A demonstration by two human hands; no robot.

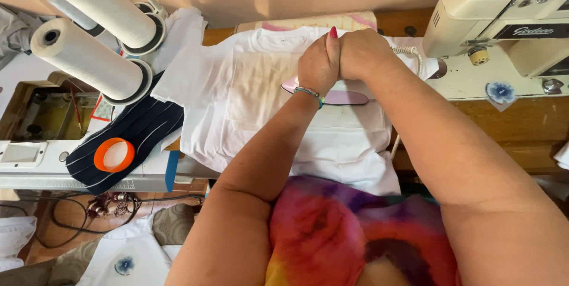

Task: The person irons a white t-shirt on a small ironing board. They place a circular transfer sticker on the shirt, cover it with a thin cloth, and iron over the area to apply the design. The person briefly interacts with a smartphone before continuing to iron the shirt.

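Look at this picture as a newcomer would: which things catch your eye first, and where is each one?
At the centre, the left hand and right hand press together on a pale pink iron resting on a white shirt. At upper left lie two big white thread cones, with an orange tape roll on striped navy fabric below them. A cream sewing machine stands at upper right.

both hands pressing pink iron, white shirt

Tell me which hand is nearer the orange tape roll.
Left. The left hand sits on the pink iron, on the side towards the orange tape roll; the right hand presses beside it, farther away.
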